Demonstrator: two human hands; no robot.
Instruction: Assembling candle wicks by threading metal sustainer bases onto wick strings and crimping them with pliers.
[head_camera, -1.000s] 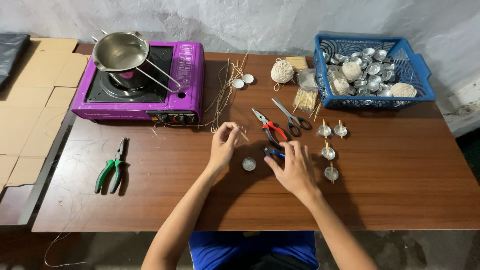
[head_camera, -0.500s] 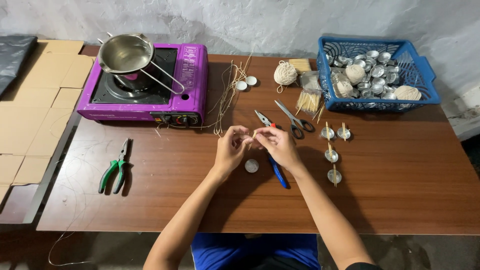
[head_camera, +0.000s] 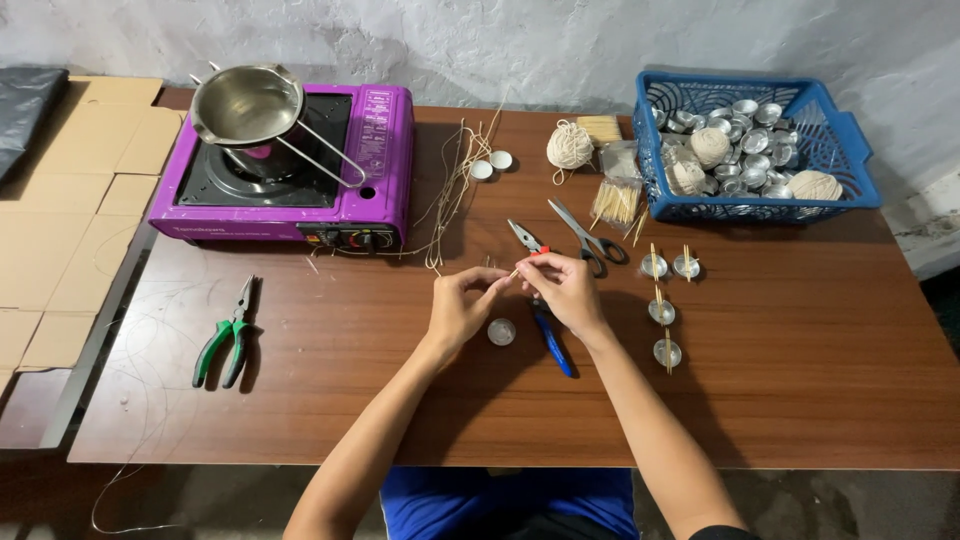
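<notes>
Over the wooden table (head_camera: 800, 380) | my left hand (head_camera: 462, 305) and right hand (head_camera: 566, 288) met, fingers of both pinching a thin stick (head_camera: 517, 270) between them | small metal cup (head_camera: 501, 331) lay just below | blue-handled pliers (head_camera: 548, 335) beside it.

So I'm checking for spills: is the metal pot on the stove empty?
Empty, as far as visible: the pot on the purple stove shows only bare shiny metal inside.
</notes>
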